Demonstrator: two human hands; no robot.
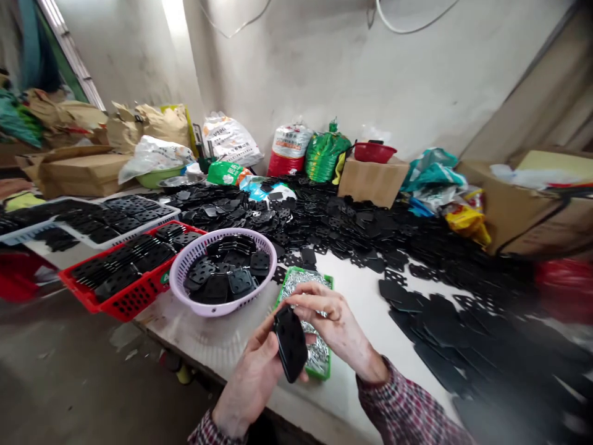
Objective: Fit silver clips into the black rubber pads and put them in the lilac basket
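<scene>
A black plastic plate with rounded corners (291, 343) is held upright, tilted, over the front of the table. My left hand (254, 364) grips it from the left, thumb on its face and fingers behind. At its top edge, the fingers of my right hand (331, 318) are bent and pressed together; whether a small part sits between them is hidden. Just behind both hands lies a green tray (328, 369) filled with small shiny metal pins (319, 355). To the left stands a lilac round basket (222, 308) holding several black plates (215, 288).
A red basket (125, 306) of stacked black plates and a pale tray (139, 230) flank the lilac one. Loose black pieces (315, 210) heap across the table's back; flat black plates (445, 334) spread at right. Sacks (290, 151) and a cardboard box (373, 180) stand by the wall.
</scene>
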